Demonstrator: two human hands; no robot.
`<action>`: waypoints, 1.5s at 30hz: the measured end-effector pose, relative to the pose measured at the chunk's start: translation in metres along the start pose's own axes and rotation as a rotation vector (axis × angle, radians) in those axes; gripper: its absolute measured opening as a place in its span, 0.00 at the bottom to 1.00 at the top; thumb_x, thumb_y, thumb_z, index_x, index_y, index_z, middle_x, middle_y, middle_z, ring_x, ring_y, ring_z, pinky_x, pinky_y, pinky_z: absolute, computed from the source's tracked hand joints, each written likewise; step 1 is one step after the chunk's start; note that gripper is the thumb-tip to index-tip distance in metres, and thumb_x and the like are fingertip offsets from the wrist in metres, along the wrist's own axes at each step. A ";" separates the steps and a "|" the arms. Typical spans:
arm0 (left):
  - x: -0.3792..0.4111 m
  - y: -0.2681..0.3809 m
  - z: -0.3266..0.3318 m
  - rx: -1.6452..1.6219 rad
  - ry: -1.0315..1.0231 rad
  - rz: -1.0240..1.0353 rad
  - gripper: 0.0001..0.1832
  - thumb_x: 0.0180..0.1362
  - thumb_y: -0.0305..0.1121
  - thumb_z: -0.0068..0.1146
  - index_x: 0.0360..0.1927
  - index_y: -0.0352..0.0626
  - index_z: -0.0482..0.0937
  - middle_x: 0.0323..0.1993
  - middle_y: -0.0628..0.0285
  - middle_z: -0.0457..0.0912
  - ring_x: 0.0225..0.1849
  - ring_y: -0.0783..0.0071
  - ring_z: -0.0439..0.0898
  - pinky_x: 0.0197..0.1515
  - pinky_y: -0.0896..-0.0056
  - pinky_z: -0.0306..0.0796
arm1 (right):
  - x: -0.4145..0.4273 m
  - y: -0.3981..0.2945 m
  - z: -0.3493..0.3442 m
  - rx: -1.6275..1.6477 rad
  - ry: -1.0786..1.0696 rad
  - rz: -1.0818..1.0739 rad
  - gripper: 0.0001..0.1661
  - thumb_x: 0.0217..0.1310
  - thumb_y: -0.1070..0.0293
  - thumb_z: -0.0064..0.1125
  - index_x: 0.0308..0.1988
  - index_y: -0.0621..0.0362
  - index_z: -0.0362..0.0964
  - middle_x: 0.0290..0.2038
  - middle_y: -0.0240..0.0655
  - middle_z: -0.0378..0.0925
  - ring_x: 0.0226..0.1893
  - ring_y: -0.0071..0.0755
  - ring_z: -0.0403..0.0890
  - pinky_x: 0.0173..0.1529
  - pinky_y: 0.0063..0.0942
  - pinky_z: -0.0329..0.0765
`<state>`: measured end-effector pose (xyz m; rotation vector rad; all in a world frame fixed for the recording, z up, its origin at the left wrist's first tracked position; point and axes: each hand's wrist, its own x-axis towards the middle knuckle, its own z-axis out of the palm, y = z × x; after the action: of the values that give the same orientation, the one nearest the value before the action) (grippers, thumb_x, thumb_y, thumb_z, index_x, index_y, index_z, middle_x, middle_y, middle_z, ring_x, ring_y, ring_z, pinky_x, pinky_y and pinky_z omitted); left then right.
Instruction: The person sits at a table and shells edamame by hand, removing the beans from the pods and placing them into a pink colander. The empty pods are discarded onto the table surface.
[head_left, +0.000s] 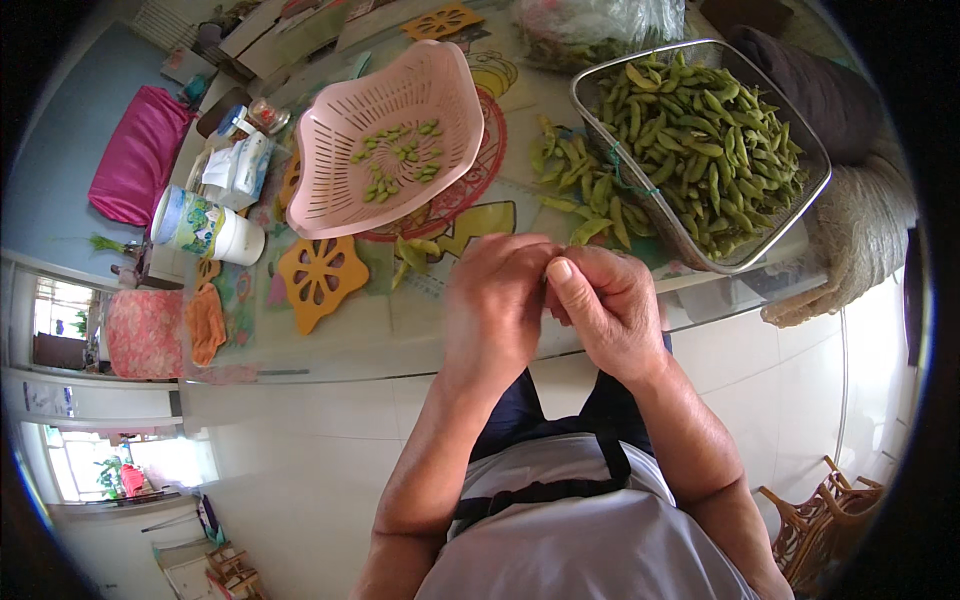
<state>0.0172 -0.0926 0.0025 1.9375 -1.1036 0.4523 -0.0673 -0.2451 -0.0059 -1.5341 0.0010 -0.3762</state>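
Observation:
My left hand (499, 304) and my right hand (611, 307) meet over the table's front edge, fingers curled and fingertips together. The left is blurred; the right thumb lies on top. Whatever may be between the fingers is hidden. Beyond them, to the left, a pink plastic colander (326, 150) holds several shelled green soybeans (382, 184). To the right stands a wire-mesh basket (786, 223) heaped with green soybean pods (697, 142). More pods (600, 187) lie loose against its left side. A few pods or husks (412, 255) sit just left of my left hand.
An orange cut-out trivet (324, 281) lies before the colander. Farther left are a white cup (244, 240), a tissue pack (251, 169) and an orange cloth (205, 324). A clear plastic bag (607, 26) sits at the back; a mesh bundle (862, 232) hangs at the right edge.

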 end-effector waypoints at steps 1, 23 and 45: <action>-0.003 0.000 -0.006 0.032 0.045 -0.006 0.17 0.57 0.14 0.67 0.50 0.38 0.89 0.47 0.53 0.92 0.49 0.46 0.91 0.53 0.49 0.83 | 0.000 -0.001 0.000 -0.026 -0.003 -0.013 0.26 0.89 0.58 0.64 0.33 0.63 0.79 0.27 0.30 0.78 0.29 0.23 0.75 0.35 0.30 0.73; -0.041 -0.034 -0.086 0.333 0.132 -0.324 0.11 0.67 0.19 0.72 0.51 0.41 0.91 0.49 0.54 0.90 0.48 0.52 0.89 0.52 0.55 0.82 | 0.001 -0.007 0.004 -0.374 -0.421 -0.444 0.24 0.64 0.72 0.73 0.21 0.55 0.64 0.20 0.38 0.69 0.23 0.55 0.77 0.28 0.48 0.73; 0.035 -0.014 0.012 0.345 -0.136 -0.057 0.04 0.61 0.23 0.64 0.37 0.38 0.89 0.39 0.52 0.89 0.45 0.46 0.89 0.49 0.47 0.83 | 0.000 -0.007 -0.001 -0.249 -0.446 -0.494 0.25 0.60 0.73 0.75 0.20 0.55 0.63 0.19 0.37 0.70 0.22 0.57 0.76 0.28 0.49 0.72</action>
<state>0.0469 -0.1174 0.0109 2.3245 -1.1081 0.5128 -0.0688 -0.2460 0.0005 -1.8325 -0.7137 -0.4248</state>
